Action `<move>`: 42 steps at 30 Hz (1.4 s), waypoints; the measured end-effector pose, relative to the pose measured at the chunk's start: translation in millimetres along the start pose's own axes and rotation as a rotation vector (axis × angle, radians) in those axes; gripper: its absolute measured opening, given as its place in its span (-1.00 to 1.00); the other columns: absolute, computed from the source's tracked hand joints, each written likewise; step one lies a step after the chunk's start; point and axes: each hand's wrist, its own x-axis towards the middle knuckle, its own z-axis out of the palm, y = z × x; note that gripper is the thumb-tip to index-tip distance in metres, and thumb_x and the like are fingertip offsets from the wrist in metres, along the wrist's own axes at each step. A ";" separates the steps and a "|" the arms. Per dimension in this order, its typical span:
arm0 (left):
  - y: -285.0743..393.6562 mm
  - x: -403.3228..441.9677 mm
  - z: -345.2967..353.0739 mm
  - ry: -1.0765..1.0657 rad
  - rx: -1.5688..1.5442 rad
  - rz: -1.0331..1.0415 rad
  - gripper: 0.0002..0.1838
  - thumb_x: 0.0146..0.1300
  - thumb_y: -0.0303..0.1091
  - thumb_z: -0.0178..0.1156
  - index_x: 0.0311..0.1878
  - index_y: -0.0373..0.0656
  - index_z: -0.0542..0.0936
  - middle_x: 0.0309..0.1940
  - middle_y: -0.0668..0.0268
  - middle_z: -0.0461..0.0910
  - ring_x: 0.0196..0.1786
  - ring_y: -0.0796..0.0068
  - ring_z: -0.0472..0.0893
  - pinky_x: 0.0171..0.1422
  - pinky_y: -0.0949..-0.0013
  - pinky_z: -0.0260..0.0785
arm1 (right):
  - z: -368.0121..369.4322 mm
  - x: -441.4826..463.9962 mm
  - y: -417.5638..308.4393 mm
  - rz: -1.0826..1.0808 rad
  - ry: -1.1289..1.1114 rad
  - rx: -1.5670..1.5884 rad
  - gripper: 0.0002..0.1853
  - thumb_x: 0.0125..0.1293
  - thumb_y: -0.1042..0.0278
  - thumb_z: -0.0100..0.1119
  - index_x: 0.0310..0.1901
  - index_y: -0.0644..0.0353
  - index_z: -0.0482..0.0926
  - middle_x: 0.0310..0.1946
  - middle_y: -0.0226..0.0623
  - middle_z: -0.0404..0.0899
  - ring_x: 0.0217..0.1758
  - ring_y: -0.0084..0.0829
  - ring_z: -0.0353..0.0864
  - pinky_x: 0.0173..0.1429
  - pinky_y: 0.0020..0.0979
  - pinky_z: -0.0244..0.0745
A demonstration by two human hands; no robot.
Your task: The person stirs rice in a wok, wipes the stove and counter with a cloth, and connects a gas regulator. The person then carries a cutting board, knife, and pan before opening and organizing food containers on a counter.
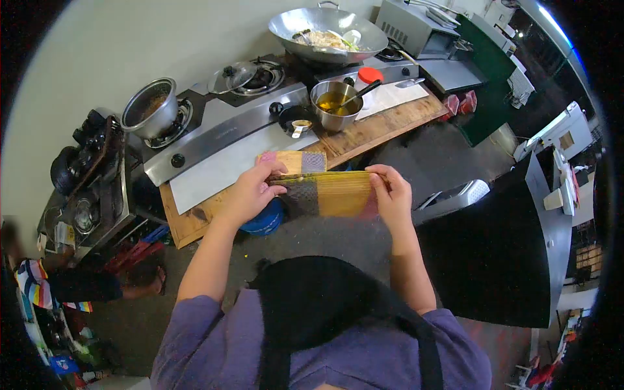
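The left hand (pixel 250 192) is closed in a pinch, thumb against fingers, on one end of a patchwork cloth (pixel 344 195) with yellow, grey and pink panels. The right hand (pixel 392 195) pinches the other end in the same way, so the cloth hangs stretched between the two hands, on the near side of the steel saucepan (pixel 322 116). Just behind the cloth, also nearer than the saucepan, shows a patterned piece (pixel 292 161) in like colours; whether it is a second cloth or part of the first cannot be told.

The saucepan holds yellow liquid and one black-handled utensil (pixel 363 93), and stands on a wooden bench (pixel 198 224). Just left of it sits one black bowl (pixel 286 119) with one spoon (pixel 299 127); just behind and right of it is one red lid (pixel 369 75). White sheets lie to either side of it, two in all.

Beyond the saucepan runs a steel-fronted stove with four black knobs visible. Behind it, one wok (pixel 279 29) holds food; to its far left stand one pot (pixel 166 107) and one glass lid (pixel 237 77). Grey floor (pixel 214 318) spreads on its near side, and a person in a striped top (pixel 36 283) is well apart at far left.
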 end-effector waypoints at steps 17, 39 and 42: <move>-14.5 -39.7 68.9 -0.260 0.283 -0.108 -0.45 0.08 -0.67 -0.07 0.10 0.07 0.57 -0.23 0.06 0.41 -0.11 0.01 0.50 0.01 0.14 0.37 | 13.2 -33.0 67.4 0.397 -0.210 0.363 -0.90 0.35 0.46 0.13 -0.16 0.24 0.60 -0.53 -0.42 0.52 -0.42 -0.65 0.53 -0.33 -0.54 0.51; 54.4 -160.5 -30.0 0.272 0.643 -0.464 -0.80 0.10 -0.48 0.18 -0.17 -0.15 0.53 -0.31 0.15 0.52 -0.04 0.09 0.52 0.01 0.11 0.41 | 95.8 -35.2 -2.2 -0.144 -0.644 0.093 -0.89 0.14 0.54 0.28 -0.29 0.25 0.57 -0.41 -0.26 0.41 -0.38 -0.40 0.46 -0.24 -0.45 0.40; 50.1 -209.1 -52.8 0.399 0.793 -0.699 -0.86 0.19 -0.43 0.11 -0.16 -0.13 0.49 -0.34 0.15 0.50 -0.16 0.02 0.56 -0.11 0.07 0.45 | 150.2 -50.4 -35.1 -0.253 -0.771 0.119 -0.88 0.16 0.49 0.28 -0.28 0.23 0.56 -0.43 -0.21 0.45 -0.39 -0.34 0.50 -0.27 -0.40 0.43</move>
